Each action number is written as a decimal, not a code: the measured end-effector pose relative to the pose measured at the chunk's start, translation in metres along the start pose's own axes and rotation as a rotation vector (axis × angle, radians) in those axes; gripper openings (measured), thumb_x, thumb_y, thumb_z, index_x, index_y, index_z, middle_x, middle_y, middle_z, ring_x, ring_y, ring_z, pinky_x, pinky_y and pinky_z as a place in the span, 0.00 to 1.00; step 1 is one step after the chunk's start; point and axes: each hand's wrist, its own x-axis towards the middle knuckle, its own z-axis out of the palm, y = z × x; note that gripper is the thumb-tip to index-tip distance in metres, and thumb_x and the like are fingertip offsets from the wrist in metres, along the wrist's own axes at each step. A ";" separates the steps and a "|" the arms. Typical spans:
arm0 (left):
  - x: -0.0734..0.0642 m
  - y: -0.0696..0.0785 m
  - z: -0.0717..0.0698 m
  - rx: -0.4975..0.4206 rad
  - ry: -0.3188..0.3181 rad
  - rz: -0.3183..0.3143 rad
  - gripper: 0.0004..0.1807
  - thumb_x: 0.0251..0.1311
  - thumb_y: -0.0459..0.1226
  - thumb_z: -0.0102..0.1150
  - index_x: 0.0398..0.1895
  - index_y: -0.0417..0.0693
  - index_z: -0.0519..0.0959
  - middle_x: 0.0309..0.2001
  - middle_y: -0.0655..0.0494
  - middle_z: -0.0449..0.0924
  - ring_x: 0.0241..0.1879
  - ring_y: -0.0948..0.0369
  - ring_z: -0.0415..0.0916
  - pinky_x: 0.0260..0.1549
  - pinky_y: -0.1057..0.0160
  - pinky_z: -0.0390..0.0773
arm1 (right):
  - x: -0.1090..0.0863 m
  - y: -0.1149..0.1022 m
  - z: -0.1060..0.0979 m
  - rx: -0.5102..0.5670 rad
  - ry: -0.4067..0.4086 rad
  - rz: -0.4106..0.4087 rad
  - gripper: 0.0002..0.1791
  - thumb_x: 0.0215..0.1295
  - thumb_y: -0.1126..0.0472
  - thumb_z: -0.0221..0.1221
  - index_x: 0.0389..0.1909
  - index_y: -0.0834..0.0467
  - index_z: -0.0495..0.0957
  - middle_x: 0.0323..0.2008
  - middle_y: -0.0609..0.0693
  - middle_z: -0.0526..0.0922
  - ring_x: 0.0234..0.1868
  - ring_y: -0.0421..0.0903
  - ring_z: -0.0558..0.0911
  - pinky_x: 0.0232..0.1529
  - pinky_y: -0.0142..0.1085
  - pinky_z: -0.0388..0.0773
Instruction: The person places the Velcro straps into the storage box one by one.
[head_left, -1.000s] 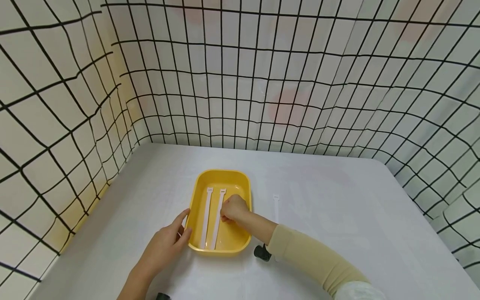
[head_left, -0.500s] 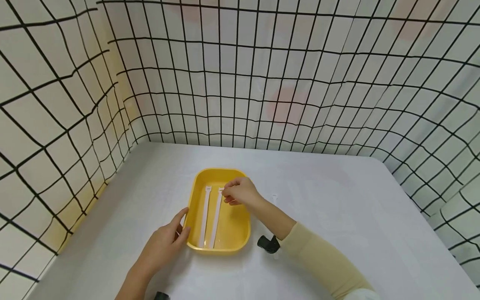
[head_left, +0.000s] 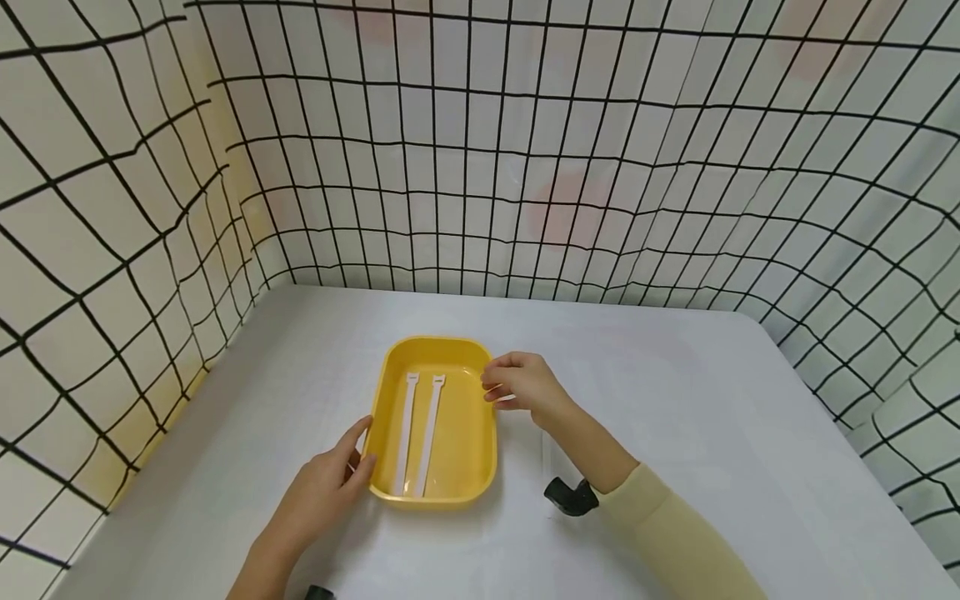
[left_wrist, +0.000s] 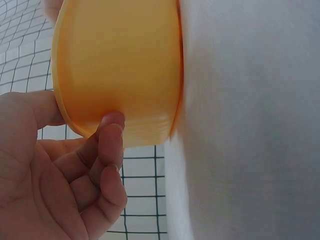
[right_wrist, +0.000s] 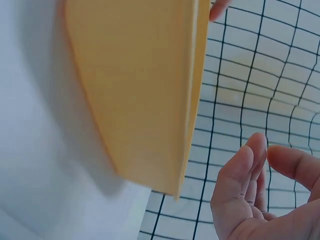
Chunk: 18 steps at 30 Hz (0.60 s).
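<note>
A yellow plastic tray (head_left: 461, 454) stands on the white table, with two white straps with slotted heads, a left strap (head_left: 406, 433) and a right strap (head_left: 430, 433), lying side by side lengthwise in it. At its left edge my left hand (head_left: 322, 492) grips the rim; in the left wrist view the thumb lies at the rim and the fingers (left_wrist: 111, 145) curl against the outer wall. My right hand (head_left: 525, 385) is over the tray's upper right rim. In the right wrist view its fingers (right_wrist: 232, 165) are loosely bent, the thumb close to them, holding nothing.
Another pale strap (head_left: 547, 458) lies on the table (head_left: 675, 400) right of the tray, partly hidden by the right arm. A black device (head_left: 572, 497) shows at the right wrist. Black wire mesh (head_left: 525, 183) surrounds the table at the back and both sides.
My right hand has risen from inside the tray, beside the right strap, and moved right to the rim. My left hand keeps its hold on the tray's left edge.
</note>
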 end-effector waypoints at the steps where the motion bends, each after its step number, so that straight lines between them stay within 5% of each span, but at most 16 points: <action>1: 0.000 0.000 0.000 -0.002 -0.001 0.000 0.28 0.69 0.39 0.54 0.70 0.45 0.65 0.29 0.61 0.74 0.23 0.66 0.67 0.26 0.64 0.70 | -0.001 0.002 -0.003 0.005 0.005 -0.002 0.10 0.64 0.64 0.60 0.43 0.65 0.77 0.37 0.59 0.83 0.29 0.46 0.83 0.33 0.36 0.81; 18: 0.000 0.000 0.001 0.006 0.002 0.013 0.28 0.69 0.38 0.54 0.70 0.43 0.65 0.28 0.61 0.74 0.22 0.65 0.67 0.25 0.65 0.70 | 0.000 0.040 -0.041 -0.010 0.086 0.071 0.13 0.65 0.62 0.59 0.43 0.67 0.76 0.39 0.62 0.83 0.28 0.44 0.82 0.31 0.33 0.80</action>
